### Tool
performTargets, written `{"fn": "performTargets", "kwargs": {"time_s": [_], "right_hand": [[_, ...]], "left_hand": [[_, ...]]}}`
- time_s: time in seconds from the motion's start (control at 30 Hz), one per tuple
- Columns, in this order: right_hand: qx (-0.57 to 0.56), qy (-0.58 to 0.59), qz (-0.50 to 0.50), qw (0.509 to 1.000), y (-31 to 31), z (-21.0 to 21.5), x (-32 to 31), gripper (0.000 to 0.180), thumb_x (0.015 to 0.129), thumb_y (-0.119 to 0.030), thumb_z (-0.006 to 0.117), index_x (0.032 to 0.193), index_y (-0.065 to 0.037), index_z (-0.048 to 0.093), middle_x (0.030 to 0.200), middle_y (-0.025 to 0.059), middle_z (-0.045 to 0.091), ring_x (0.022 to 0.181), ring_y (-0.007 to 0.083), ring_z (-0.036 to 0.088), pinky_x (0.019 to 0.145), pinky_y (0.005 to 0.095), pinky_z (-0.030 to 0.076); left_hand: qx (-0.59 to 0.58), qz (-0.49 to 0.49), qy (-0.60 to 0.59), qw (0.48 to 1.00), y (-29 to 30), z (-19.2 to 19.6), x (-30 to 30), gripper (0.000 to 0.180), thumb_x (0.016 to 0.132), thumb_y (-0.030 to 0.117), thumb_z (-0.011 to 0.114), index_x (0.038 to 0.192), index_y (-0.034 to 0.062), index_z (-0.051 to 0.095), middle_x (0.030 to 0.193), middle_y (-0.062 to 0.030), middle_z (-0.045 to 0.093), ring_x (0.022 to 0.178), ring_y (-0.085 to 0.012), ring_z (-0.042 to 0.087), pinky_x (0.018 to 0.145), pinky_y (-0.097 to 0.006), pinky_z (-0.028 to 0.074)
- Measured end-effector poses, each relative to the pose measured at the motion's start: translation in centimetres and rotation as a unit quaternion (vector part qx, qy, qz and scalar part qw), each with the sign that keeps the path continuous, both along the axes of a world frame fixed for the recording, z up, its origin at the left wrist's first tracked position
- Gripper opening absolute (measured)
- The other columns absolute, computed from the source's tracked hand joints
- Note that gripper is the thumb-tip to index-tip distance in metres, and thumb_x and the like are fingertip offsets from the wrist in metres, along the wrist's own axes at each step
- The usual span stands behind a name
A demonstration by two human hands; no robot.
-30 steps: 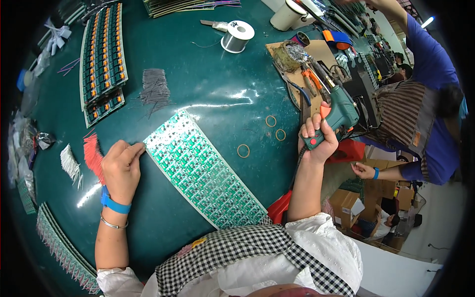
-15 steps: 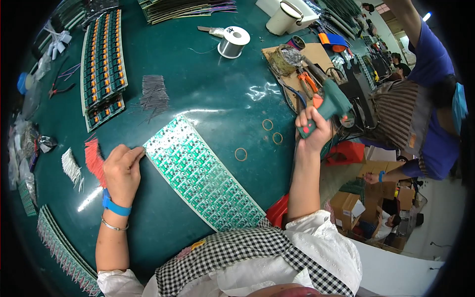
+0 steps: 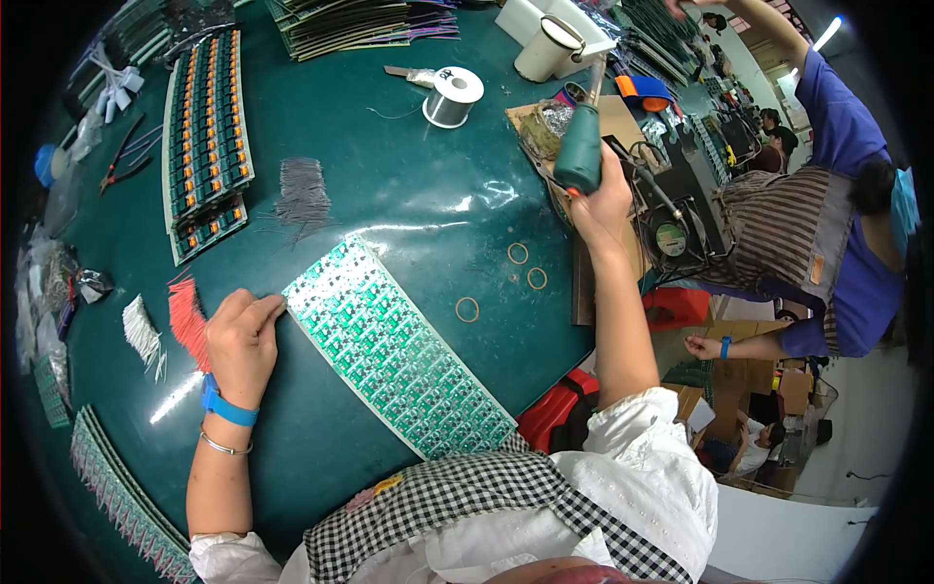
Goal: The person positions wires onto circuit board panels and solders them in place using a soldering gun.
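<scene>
A long green circuit board panel [image 3: 404, 360], with rows of small components, lies slanted on the table before me. My left hand [image 3: 241, 336] is closed at its upper left corner, thumb and fingertips pinching the edge. Raised over the right side, my right hand [image 3: 607, 200] grips a green soldering gun [image 3: 581, 151], its metal barrel pointing away from me. Beneath the gun are a brown board [image 3: 520, 119] and a tin [image 3: 556, 117] with shiny, crumpled contents. A solder wire spool [image 3: 453, 97] stands farther left. Small bundles of grey wires [image 3: 303, 191], red wires [image 3: 187, 316] and white wires [image 3: 141, 326] lie around the panel.
Panels with orange parts [image 3: 206, 136] are stacked at left; more boards [image 3: 350, 24] lie at the back. Rubber bands [image 3: 468, 310] rest right of the panel. A white container [image 3: 548, 49] stands far right. A co-worker in purple [image 3: 846, 117] is beyond the table's right edge.
My right hand has lifted the soldering gun away from me and turned it, so its barrel now points toward the far side. My left hand stays at the panel's corner.
</scene>
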State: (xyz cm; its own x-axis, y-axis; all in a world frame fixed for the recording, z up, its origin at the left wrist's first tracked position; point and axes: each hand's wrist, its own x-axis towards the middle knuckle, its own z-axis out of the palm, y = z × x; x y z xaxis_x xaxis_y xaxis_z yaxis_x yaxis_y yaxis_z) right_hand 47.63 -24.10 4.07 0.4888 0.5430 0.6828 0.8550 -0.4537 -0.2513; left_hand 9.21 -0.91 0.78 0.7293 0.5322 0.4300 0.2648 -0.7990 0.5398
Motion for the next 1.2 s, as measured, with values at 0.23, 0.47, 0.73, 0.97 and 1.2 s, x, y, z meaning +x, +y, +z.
{"fn": "performTargets", "kwargs": {"time_s": [0.23,0.47,0.73,0.97,1.2], "right_hand": [[-0.101,-0.06,0.038,0.992,2.4,0.2,4.8,0.06,0.065,0.007,0.067,0.121,-0.01,0.054,0.105,0.0155,0.065,0.096,0.0359,0.064,0.081,0.0396,0.052],[-0.065,-0.033,0.05,0.996,4.5,0.4,5.1,0.06,0.067,-0.005,0.079,0.122,-0.01,0.053,0.105,0.0162,0.066,0.094,0.0368,0.065,0.079,0.0411,0.052],[0.0,0.02,0.0,1.0,9.0,0.7,1.8,0.051,0.075,-0.006,0.073,0.121,-0.01,0.052,0.11,0.018,0.064,0.1,0.0388,0.062,0.081,0.0442,0.05],[0.064,0.084,-0.115,0.988,6.0,1.6,4.0,0.055,0.078,-0.015,0.075,0.125,-0.008,0.047,0.107,0.0198,0.065,0.095,0.0409,0.064,0.081,0.0458,0.049],[0.071,0.112,-0.104,0.986,6.8,-0.5,4.8,0.052,0.076,-0.014,0.074,0.121,-0.009,0.05,0.105,0.0173,0.066,0.095,0.0384,0.064,0.08,0.0435,0.05]], "left_hand": [[0.005,-0.003,0.002,1.0,0.1,0.1,-0.3,0.011,0.071,-0.004,0.07,0.081,0.0017,0.069,0.068,-0.0107,0.053,0.065,-0.0284,0.056,0.058,-0.038,0.045],[0.011,-0.013,-0.007,1.0,0.3,-0.2,-0.3,0.01,0.072,-0.003,0.07,0.08,0.0018,0.068,0.069,-0.0104,0.054,0.066,-0.0288,0.057,0.059,-0.038,0.046],[0.015,-0.012,-0.016,1.0,0.3,-0.6,-0.5,0.01,0.072,-0.003,0.07,0.08,0.0019,0.068,0.069,-0.0109,0.054,0.067,-0.0295,0.057,0.059,-0.039,0.047],[0.007,-0.019,-0.019,1.0,0.2,-0.5,-0.6,0.01,0.072,-0.002,0.07,0.08,0.0021,0.067,0.069,-0.0111,0.053,0.066,-0.0301,0.057,0.059,-0.04,0.046],[0.014,-0.006,-0.008,1.0,0.0,-0.5,-0.6,0.009,0.072,-0.001,0.07,0.08,0.0025,0.067,0.07,-0.0111,0.053,0.067,-0.0301,0.057,0.059,-0.04,0.046]]}}
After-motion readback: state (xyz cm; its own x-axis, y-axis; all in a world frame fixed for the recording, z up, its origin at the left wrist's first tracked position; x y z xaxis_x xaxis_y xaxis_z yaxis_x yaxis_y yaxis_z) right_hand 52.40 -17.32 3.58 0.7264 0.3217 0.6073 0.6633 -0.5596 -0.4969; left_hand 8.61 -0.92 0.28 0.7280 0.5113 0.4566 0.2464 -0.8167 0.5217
